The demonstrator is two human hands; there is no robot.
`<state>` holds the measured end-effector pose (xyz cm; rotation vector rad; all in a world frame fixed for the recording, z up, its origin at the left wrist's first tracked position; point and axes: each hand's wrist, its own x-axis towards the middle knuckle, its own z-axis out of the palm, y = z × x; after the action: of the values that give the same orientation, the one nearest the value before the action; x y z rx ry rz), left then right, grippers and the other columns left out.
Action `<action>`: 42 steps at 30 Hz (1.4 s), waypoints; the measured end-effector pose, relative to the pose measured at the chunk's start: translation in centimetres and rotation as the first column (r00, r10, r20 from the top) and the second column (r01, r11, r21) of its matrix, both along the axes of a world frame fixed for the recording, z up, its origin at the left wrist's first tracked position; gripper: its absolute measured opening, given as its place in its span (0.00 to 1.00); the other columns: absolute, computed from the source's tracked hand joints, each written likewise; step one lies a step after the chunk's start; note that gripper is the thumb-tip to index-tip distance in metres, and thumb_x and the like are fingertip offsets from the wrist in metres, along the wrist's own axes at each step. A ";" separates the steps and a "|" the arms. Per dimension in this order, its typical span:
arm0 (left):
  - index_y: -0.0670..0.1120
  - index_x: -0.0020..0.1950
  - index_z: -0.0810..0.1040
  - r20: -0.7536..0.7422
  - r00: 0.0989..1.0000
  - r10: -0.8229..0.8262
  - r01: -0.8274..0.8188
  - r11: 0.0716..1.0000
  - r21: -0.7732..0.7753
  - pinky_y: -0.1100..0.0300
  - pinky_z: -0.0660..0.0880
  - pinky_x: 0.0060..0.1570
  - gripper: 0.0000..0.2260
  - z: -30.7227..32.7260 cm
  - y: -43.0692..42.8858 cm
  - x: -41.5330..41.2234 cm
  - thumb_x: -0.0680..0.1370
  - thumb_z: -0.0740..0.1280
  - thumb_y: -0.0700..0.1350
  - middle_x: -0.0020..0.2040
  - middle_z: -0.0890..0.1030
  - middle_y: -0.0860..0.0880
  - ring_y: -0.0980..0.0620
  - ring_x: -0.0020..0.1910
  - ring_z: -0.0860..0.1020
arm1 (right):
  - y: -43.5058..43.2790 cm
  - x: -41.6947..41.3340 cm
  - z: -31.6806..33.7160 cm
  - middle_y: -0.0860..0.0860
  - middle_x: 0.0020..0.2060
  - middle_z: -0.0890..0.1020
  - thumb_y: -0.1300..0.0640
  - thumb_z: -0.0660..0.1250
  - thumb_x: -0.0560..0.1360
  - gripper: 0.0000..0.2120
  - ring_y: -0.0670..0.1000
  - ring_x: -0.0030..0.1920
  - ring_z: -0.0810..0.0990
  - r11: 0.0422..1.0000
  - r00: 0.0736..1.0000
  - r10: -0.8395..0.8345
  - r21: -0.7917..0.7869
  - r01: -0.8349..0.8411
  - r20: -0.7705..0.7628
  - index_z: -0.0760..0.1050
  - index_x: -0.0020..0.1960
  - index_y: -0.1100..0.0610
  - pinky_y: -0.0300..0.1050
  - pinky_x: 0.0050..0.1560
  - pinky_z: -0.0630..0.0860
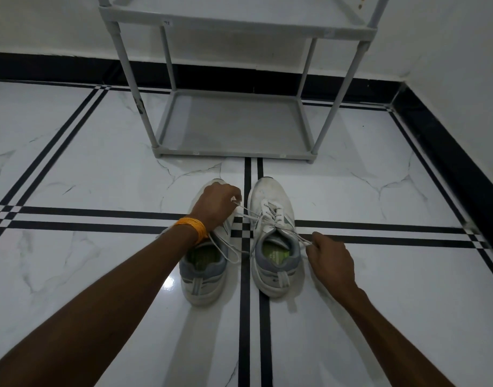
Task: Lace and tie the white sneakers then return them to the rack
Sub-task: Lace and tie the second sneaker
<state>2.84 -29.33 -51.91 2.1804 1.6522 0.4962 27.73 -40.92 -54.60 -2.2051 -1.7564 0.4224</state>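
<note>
Two white mesh sneakers with grey heels [273,238] side by side on marble floor [100,177], before grey plastic rack [234,127]. Left hand [216,203] pinches one white lace end [246,211] above left shoe — right hand [327,254] pinches other end beside right shoe, lace taut.

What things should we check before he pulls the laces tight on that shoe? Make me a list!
1. Left hand pinches one lace end: ok.
2. Right hand pinches the other lace end: ok.
3. Both ends come from the right sneaker: ok, they cross over its tongue.
4. Laces threaded through every eyelet: cannot tell, too small to see.
5. Left sneaker tied: not ok, a loose lace loop hangs beside its opening.
6. Rack bottom shelf free for the pair: ok, nothing stands on it.
</note>
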 end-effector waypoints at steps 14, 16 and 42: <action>0.45 0.58 0.82 0.117 0.990 0.077 -0.064 0.992 -0.113 0.58 0.76 0.48 0.13 -0.1 -0.2 -0.4 0.74 0.73 0.45 0.49 0.85 0.42 0.49 0.40 0.80 | 0.6 -0.2 1.5 0.55 0.28 0.83 0.65 0.63 0.73 0.09 0.50 0.28 0.82 0.994 0.897 -0.105 -0.080 0.078 -0.429 0.72 0.35 0.64 0.32 0.23 0.71; 0.47 0.66 0.75 0.125 0.992 -0.009 0.041 0.965 -0.259 0.59 0.75 0.45 0.23 0.9 -0.4 -0.1 0.72 0.75 0.47 0.50 0.84 0.44 0.50 0.42 0.78 | 0.9 -0.1 2.8 0.54 0.34 0.85 0.63 0.65 0.73 0.04 0.49 0.33 0.84 0.993 0.895 -0.078 -0.113 0.031 -0.439 0.77 0.40 0.60 0.33 0.29 0.72; 0.43 0.47 0.73 0.337 0.936 0.103 -0.045 0.983 -0.175 0.50 0.73 0.34 0.10 0.2 -3.5 5.4 0.78 0.63 0.50 0.33 0.79 0.44 0.44 0.33 0.77 | 0.7 -3.4 3.3 0.57 0.43 0.83 0.58 0.65 0.78 0.06 0.57 0.42 0.81 0.951 0.965 0.259 0.165 -0.262 0.036 0.78 0.49 0.61 0.44 0.40 0.70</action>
<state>8.24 -32.80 -51.72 1.7965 1.5270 0.6926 24.29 -40.23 -51.28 -1.8727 -2.0198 0.3018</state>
